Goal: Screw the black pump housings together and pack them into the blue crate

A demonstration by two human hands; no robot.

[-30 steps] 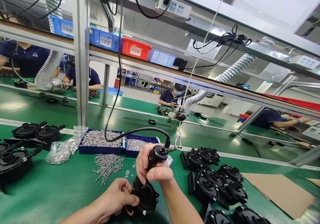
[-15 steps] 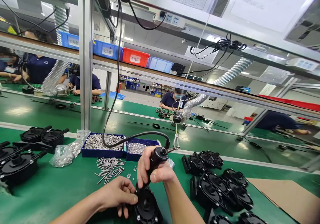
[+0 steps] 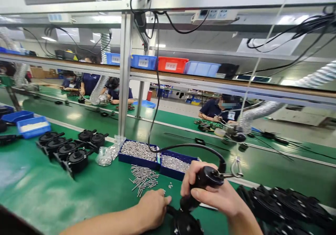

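Note:
My right hand is wrapped round a black corded power driver, tilted with its lower end at a round black housing at the bottom edge. My left hand lies beside the housing, fingers curled near a few small nuts on the green mat; what its fingertips hold, if anything, is too small to make out. Loose screws lie in a pile beyond it. Behind them stand a blue tray of screws and a blue tray of nuts.
Black housings stand at the left and right. A plastic bag lies beside the screw tray. The driver's cable hangs from above. A metal post rises behind the trays. People sit across the bench.
The view has swung left, showing more housings and blue trays. My left hand has moved from the housing's side toward the small nuts. The driver remains in my right hand, now tilted more.

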